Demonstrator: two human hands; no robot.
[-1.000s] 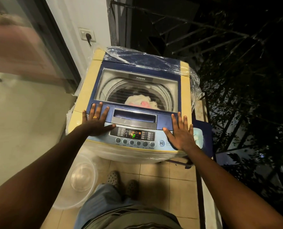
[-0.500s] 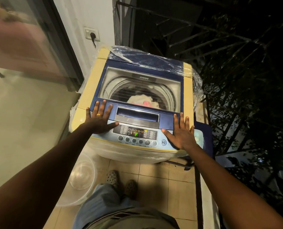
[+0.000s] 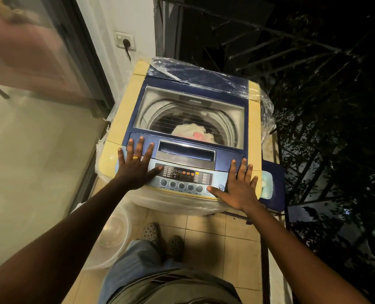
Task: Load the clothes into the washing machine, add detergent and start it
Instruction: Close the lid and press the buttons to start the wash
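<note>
A cream and blue top-loading washing machine [image 3: 125,110] stands in front of me with its clear-windowed lid [image 3: 188,110] down. Through the window I see white and pink clothes [image 3: 192,133] in the drum. The control panel [image 3: 185,175] at the front is lit, with a row of round buttons below the display. My left hand [image 3: 136,165] lies flat, fingers spread, on the lid's front left corner and the panel. My right hand [image 3: 239,187] lies flat on the front right corner, its thumb on the rightmost button. Neither hand holds anything.
A clear plastic basin [image 3: 114,233] sits on the tiled floor at the machine's left foot. A blue stool with a pale container [image 3: 267,185] stands to the right. A glass door [image 3: 39,73] is at left, a wall socket [image 3: 126,41] behind, dark railings and foliage at right.
Both hands stay flat on the machine's front. My right thumb has slid left onto the rightmost button. The green figure on the display is no longer lit.
</note>
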